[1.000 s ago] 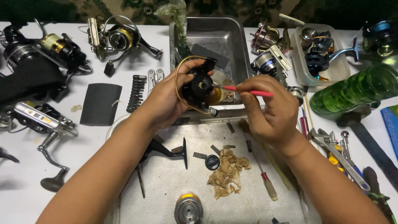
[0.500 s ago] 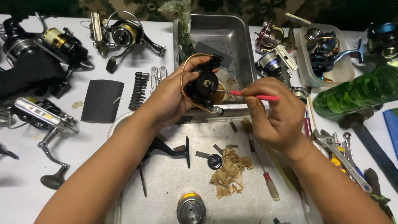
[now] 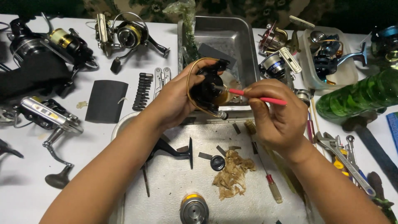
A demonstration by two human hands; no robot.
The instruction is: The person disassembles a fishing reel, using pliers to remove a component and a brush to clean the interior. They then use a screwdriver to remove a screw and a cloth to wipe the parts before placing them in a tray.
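Worktop [image 3: 124, 54]: white, crowded with fishing reels and tools.
Flat tray [image 3: 174, 195]: lay nearest, under both forearms; carried a wad of brown fibre [image 3: 232, 174], a silver spool [image 3: 193, 209] and a screwdriver [image 3: 265, 174].
Deep steel pan [image 3: 244, 49]: sat behind the flat tray, just beyond the hands.
Green bottle [image 3: 365, 95]: lay on its side at the far right.
Left hand [image 3: 174, 99]: fingers clamped on the black reel body.
Right hand [image 3: 275, 114]: fingers pinched together on the red tool.
Black reel body [image 3: 209, 89]: held above the pan's near rim.
Red tool [image 3: 257, 96]: slim, tip touching the reel body.
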